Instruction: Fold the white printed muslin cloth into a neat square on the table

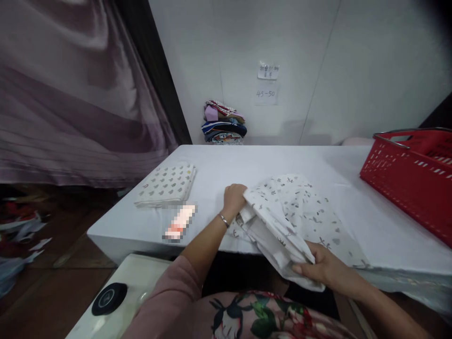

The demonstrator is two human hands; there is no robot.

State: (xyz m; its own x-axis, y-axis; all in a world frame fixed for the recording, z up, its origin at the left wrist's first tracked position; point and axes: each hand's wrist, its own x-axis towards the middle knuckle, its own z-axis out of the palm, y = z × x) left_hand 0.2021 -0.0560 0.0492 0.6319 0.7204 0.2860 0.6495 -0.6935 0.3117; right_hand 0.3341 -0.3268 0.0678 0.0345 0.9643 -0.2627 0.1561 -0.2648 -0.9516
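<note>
1. Where the counter [268,160] reaches its near edge, the printed white cloth [303,212] lies partly folded, with its near end overhanging towards the person.
2. The left hand [235,197] is closed in a fist around the cloth's bunched far edge, knuckles up. This grip appears to anchor the layers against the counter.
3. The right hand [323,269] pinches the overhanging near corner, thumb on top and fingers underneath. Holding both ends seems to keep the stacked layers aligned.
4. A folded heart-print cloth [167,184] sits squared near the left edge, well apart from both hands. A small blurred item [180,222] lies just beside it.
5. A red basket [409,183] occupies the right side, apart from the printed cloth.
6. Open counter lies between the printed cloth and the rear wall, where a clothes pile [223,121] rests.
</note>
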